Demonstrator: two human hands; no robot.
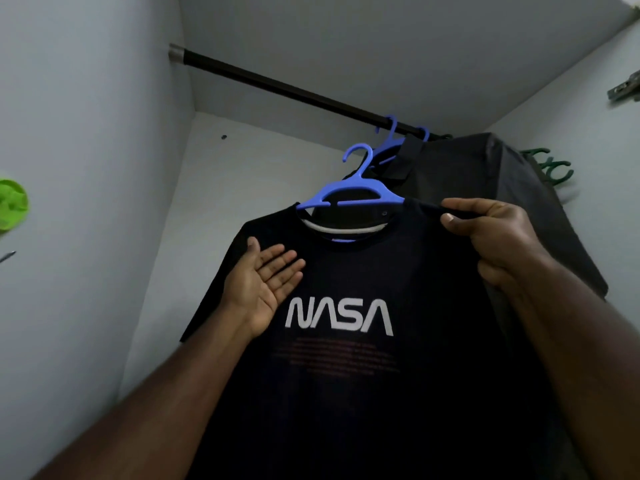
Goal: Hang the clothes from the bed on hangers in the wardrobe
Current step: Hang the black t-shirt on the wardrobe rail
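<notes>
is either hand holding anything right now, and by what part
The right hand pinches the NASA t-shirt at its shoulder seam, beside the blue hanger inside it. The left hand holds nothing; its open palm lies against the shirt's chest.

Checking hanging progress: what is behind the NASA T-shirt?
Behind the NASA T-shirt a dark garment hangs from the rail on blue hangers; green hangers show further right. Its lower part is hidden by the shirt.

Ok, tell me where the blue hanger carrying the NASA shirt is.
Centre of the head view: the blue hanger sits in the NASA shirt collar, its hook below the rail, not on it.
</notes>
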